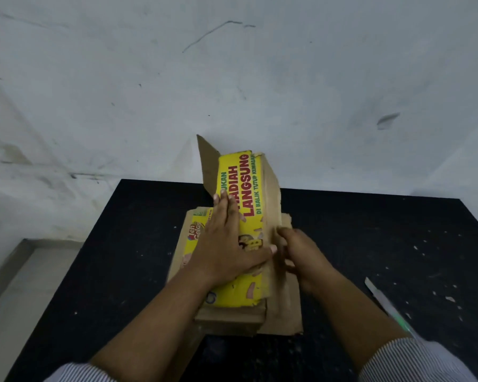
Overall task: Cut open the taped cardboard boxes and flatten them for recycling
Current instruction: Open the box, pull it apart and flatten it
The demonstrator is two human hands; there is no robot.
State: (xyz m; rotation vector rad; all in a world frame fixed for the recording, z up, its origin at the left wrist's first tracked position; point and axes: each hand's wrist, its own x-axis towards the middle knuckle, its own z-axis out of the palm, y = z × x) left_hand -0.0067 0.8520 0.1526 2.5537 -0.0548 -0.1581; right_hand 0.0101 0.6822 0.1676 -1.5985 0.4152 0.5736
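Down on the box [249,183] at mid-frame, pressed with a flat left hand [226,244]; gripped its flap [273,194] (the brown one) with the right hand [304,257]. Could have popped up if let go.

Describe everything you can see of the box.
The box is brown cardboard with a yellow printed panel lettered in red and green. It is opened, partly collapsed, flaps loose, its far end raised over the black table. The left hand presses flat on the yellow panel; the right hand grips its brown side.
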